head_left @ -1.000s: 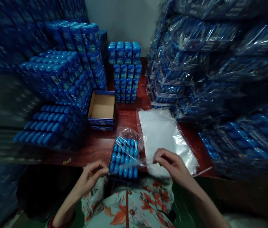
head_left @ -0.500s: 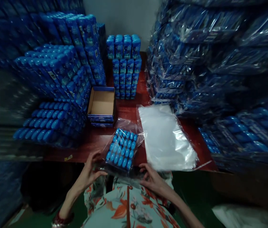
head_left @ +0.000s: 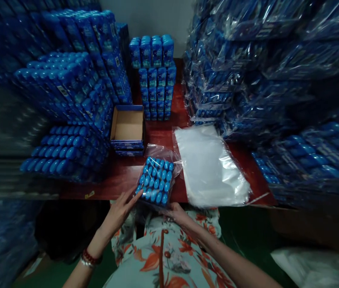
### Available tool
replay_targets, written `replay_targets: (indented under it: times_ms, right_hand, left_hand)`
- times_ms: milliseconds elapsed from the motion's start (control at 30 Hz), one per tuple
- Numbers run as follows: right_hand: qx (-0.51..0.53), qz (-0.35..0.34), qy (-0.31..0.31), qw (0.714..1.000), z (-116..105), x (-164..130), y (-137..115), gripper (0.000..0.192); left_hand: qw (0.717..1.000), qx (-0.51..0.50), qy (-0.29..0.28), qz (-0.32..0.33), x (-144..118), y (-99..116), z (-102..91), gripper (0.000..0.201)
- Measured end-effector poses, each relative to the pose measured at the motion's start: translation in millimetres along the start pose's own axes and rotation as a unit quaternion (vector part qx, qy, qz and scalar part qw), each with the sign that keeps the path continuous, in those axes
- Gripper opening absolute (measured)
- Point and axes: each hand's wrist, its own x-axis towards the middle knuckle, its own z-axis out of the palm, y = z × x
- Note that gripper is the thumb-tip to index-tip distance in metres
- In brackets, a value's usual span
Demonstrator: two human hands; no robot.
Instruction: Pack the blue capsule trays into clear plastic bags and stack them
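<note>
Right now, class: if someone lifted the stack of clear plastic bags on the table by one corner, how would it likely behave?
The stack of clear bags would probably droop: the sheets look thin, with crinkled edges. Glossy film suggests they may slide apart. Likely light.

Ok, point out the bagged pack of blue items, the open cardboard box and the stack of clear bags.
bagged pack (head_left: 156, 185), head view, on its blue tops.
open cardboard box (head_left: 127, 125), head view, on its brown floor.
stack of clear bags (head_left: 209, 166), head view, on the top sheet.

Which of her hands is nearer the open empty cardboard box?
Left. The left hand sits below the cardboard box, touching the bagged pack; the right hand is farther right.
</note>
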Motion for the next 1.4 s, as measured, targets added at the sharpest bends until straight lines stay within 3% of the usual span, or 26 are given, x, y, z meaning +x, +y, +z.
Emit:
replay_targets:
  times_ms: [100, 167, 367, 467, 633, 733, 867, 1033, 1133, 1200, 1267, 1333, 1400]
  right_hand:
    - [0.015, 0.008, -0.003, 1.0, -0.9, -20.1, -15.0, 0.027]
    - [0.028, -0.002, 0.006, 1.0, 0.0, -41.8, -32.6, 0.019]
    - [-0.004, -0.098, 0.03, 0.995, 5.7, -110.9, -113.9, 0.021]
    - [0.074, -0.152, 0.014, 0.985, 4.3, -113.4, -146.2, 0.018]
    - [0.145, -0.227, 0.007, 0.963, 2.2, -81.7, -168.7, 0.016]
    - [0.161, -0.262, 0.017, 0.951, 4.9, -72.1, -170.3, 0.017]
    - [0.163, -0.303, 0.036, 0.938, 6.0, -68.5, -162.8, 0.02]
    - [0.015, -0.28, 0.094, 0.955, -6.0, -53.3, -157.9, 0.023]
    - [-0.129, -0.355, 0.19, 0.906, -16.8, -46.7, -170.8, 0.028]
    - [-0.206, -0.421, 0.264, 0.843, -18.8, -45.0, -188.2, 0.021]
    - [-0.266, -0.484, 0.294, 0.78, -12.5, -43.0, -211.8, 0.02]
    - [-0.343, -0.534, 0.254, 0.729, 1.4, -37.3, -239.1, 0.039]
    - [-0.437, -0.552, 0.142, 0.696, 17.3, -25.9, -267.1, 0.039]
  left_hand:
    - [0.994, -0.03, 0.097, 0.032, 3.4, 1.8, -3.9, 0.053]
    - [0.986, -0.048, 0.155, 0.031, 11.0, 8.8, -16.4, 0.043]
    - [0.954, -0.125, 0.271, -0.007, 62.0, 44.9, -94.1, 0.018]
    - [0.942, -0.182, 0.276, -0.051, 99.9, 53.2, -124.6, 0.015]
    - [0.902, -0.343, 0.228, -0.129, 151.5, 42.1, -140.0, 0.02]
    - [0.875, -0.403, 0.226, -0.148, 157.4, 34.8, -146.9, 0.024]
    - [0.863, -0.419, 0.236, -0.157, 147.2, 36.2, -154.3, 0.022]
    - [0.86, -0.441, 0.21, -0.151, 150.8, 33.0, -145.0, 0.021]
    - [0.859, -0.444, 0.215, -0.139, 158.3, 25.7, -142.0, 0.021]
    - [0.858, -0.443, 0.223, -0.131, 162.3, 20.4, -143.9, 0.021]
    - [0.866, -0.429, 0.228, -0.116, 165.8, 15.7, -147.1, 0.02]
    - [0.88, -0.411, 0.219, -0.093, 168.9, 11.9, -150.4, 0.02]
    - [0.889, -0.415, 0.184, -0.062, 171.2, 8.9, -153.3, 0.021]
